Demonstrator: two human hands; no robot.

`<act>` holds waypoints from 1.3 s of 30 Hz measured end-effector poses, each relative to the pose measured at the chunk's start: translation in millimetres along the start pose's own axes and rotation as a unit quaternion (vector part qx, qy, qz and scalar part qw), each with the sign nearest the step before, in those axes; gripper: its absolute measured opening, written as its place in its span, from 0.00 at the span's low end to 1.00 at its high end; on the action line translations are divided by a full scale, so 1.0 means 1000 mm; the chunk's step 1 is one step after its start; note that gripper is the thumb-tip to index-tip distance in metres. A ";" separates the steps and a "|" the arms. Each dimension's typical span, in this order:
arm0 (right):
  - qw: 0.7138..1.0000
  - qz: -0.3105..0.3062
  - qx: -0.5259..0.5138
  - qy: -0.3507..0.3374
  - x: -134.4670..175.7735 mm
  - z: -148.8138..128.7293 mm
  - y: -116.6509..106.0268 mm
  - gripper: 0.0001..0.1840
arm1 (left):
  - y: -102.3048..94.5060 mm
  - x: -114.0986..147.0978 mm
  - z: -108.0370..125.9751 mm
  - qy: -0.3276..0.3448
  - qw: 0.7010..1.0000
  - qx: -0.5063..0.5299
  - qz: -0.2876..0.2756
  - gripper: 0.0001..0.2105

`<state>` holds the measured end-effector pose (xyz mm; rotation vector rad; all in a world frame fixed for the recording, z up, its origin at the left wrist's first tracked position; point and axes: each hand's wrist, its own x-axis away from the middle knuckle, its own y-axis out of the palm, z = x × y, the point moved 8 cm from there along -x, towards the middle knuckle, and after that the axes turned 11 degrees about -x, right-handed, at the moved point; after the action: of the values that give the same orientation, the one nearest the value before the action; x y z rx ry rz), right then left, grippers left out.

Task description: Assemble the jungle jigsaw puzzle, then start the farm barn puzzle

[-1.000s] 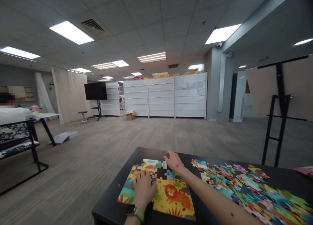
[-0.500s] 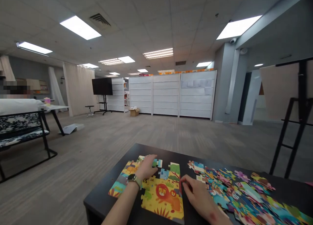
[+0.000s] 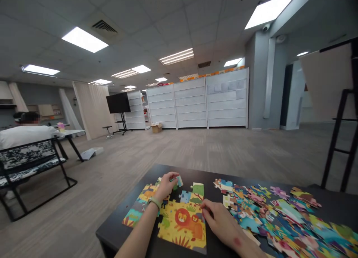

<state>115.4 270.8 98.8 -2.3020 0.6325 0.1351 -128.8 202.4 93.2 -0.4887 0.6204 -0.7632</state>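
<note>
My left hand point(image 3: 167, 186) reaches over the upper part of a partly assembled jigsaw puzzle, its fingers closed on a puzzle piece point(image 3: 179, 181) that is tilted up at the fingertips. A lion section point(image 3: 186, 222) lies nearest me, joined to blue and green pieces point(image 3: 197, 189) above it. Partly behind my left forearm is a strip with a crocodile point(image 3: 133, 216). At the right edge of the lion section, my right hand point(image 3: 218, 218) rests with curled fingers, the fingertips touching that edge. Whether anything small is inside those fingers is hidden.
A heap of loose puzzle pieces point(image 3: 279, 217) covers the right side of the black table point(image 3: 165, 170). Farther off, a person in white point(image 3: 28, 138) sits on a patterned chair point(image 3: 30, 157) at the left. An easel-like stand point(image 3: 339, 138) rises at the right.
My left hand has gripped and tilted up a piece at the puzzle's top, and its wrist has rolled, turning the watch face away. My right hand stays by the puzzle edge. The camera view has tilted.
</note>
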 end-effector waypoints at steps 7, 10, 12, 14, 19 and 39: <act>1.000 0.012 -0.013 -0.018 -0.001 0.001 0.001 0.11 | 0.025 -0.002 -0.006 -0.076 0.983 0.165 0.033 0.18; 1.000 0.013 -0.011 -0.017 0.000 0.001 0.001 0.12 | 0.035 0.002 -0.006 -0.095 0.971 0.216 0.029 0.22; 1.000 0.014 -0.013 -0.018 0.000 0.001 0.001 0.12 | 0.040 0.004 -0.005 -0.100 0.968 0.231 0.024 0.19; 1.000 0.017 -0.018 -0.019 -0.001 0.001 0.000 0.12 | 0.044 0.004 -0.005 -0.100 0.969 0.226 0.020 0.15; 1.000 0.014 -0.017 -0.010 0.000 0.001 0.000 0.12 | 0.047 -0.003 -0.007 -0.086 0.986 0.142 0.016 0.13; 1.000 0.017 -0.015 -0.016 0.003 -0.006 -0.002 0.11 | 0.049 0.011 0.041 0.066 0.971 -0.232 -0.001 0.12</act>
<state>118.7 266.5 103.7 -2.3135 0.6589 0.1975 -72.0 232.3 89.0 -0.8719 0.9298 -0.6540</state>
